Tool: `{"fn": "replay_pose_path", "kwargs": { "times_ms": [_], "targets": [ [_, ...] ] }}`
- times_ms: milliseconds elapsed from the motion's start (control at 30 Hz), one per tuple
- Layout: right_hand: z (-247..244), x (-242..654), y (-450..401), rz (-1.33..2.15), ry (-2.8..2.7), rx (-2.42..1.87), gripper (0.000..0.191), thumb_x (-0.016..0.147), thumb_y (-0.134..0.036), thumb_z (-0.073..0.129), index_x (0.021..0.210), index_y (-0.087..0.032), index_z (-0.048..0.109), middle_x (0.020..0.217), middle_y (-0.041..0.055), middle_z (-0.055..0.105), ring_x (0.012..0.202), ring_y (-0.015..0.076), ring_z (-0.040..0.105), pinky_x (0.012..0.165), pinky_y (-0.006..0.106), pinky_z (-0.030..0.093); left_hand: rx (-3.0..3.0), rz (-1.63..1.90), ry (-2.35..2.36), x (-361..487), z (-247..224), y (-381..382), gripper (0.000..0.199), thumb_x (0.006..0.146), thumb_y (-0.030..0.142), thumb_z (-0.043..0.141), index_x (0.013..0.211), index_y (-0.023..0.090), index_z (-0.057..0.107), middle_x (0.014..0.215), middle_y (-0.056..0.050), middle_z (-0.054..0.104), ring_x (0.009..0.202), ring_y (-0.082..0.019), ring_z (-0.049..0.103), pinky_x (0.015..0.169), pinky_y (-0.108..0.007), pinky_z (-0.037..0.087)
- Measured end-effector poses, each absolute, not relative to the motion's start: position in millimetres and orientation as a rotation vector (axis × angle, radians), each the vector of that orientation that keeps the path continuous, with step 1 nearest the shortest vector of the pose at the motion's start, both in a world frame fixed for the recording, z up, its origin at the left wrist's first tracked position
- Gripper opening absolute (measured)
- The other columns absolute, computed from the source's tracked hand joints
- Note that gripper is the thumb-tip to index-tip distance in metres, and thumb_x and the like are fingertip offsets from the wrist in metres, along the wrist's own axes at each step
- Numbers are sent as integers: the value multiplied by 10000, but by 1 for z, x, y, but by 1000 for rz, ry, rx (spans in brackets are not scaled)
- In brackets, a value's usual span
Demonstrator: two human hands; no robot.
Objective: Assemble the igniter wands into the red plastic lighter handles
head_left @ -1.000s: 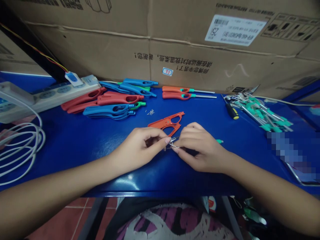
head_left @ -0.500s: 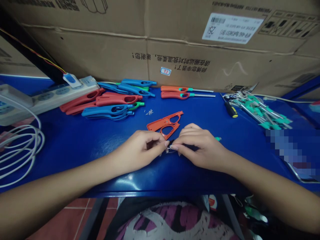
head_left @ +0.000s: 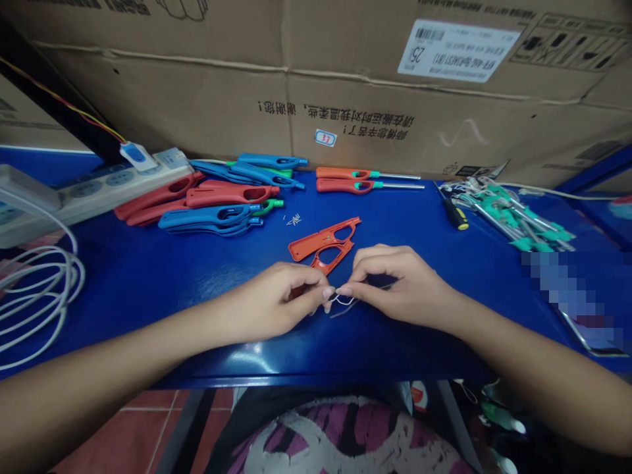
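Observation:
Thin white wires point(head_left: 344, 301) loop between my two hands above the blue table. My left hand point(head_left: 291, 296) pinches one end of them between thumb and fingertips. My right hand point(head_left: 395, 283) is closed on the wires from the other side, its fingertips close to the left ones. A thin dark strand hangs below the wires. Just beyond my hands lie two orange lighter-shell halves, an upper one point(head_left: 316, 243) and a lower one point(head_left: 333, 258) partly behind my left fingers. Small screws point(head_left: 294, 219) lie behind them.
Blue shells point(head_left: 210, 220) and red shells point(head_left: 232, 194) are piled by a power strip point(head_left: 116, 181) at the left. Two assembled orange-red lighters point(head_left: 343, 185) lie by the cardboard box point(head_left: 197, 99). A screwdriver point(head_left: 455, 214) and metal rods with green parts point(head_left: 513, 214) are at right.
More of the white wire loop shows between my fingertips. The green tip beyond my right hand is no longer visible. The view has shifted slightly.

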State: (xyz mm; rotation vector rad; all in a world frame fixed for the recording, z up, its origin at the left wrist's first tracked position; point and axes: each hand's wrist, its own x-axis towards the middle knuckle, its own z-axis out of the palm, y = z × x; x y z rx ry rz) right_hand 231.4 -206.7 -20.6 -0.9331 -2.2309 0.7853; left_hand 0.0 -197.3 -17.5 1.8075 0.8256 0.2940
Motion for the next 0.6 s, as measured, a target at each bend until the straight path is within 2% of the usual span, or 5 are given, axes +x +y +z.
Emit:
{"fn": "replay_pose_path", "kwargs": {
  "times_ms": [100, 200, 333, 500, 600],
  "targets": [
    [-23, 233, -206, 578, -2333, -851, 218, 923, -256, 705, 737, -166, 637, 710, -26, 648, 682, 100, 578, 803, 311, 401, 1643, 205, 829, 0, -15, -197, 320, 987, 404, 498, 854, 150, 639, 613, 47, 502, 481, -73, 454, 444, -166, 373],
    [-23, 234, -204, 524, -2385, -786, 207, 941, -258, 682, 765, -171, 615, 749, -23, 647, 699, 104, 572, 831, 328, 390, 1487, 154, 832, 1, -15, -196, 334, 959, 440, 527, 852, 142, 631, 608, 50, 498, 461, -68, 453, 442, -170, 404],
    [-20, 236, -203, 567, -2400, -734, 165, 933, -257, 695, 814, -170, 622, 796, -13, 661, 744, 109, 596, 821, 317, 400, 1298, 110, 826, 1, -16, -196, 363, 890, 495, 617, 810, 142, 643, 581, 48, 501, 448, -66, 447, 415, -164, 389],
    [-17, 237, -205, 681, -2429, -576, 30, 936, -195, 688, 950, -171, 675, 912, 16, 723, 886, 120, 650, 851, 293, 427, 1058, 68, 817, 2, -18, -196, 380, 815, 517, 706, 753, 146, 652, 554, 48, 503, 428, -58, 407, 362, -150, 330],
    [-18, 237, -206, 677, -2465, -524, 24, 951, -166, 658, 949, -175, 681, 919, 17, 732, 874, 113, 651, 847, 287, 436, 973, 27, 807, 2, -19, -196, 402, 804, 533, 719, 742, 141, 654, 528, 52, 490, 414, -54, 383, 344, -146, 313]
  ]
}}
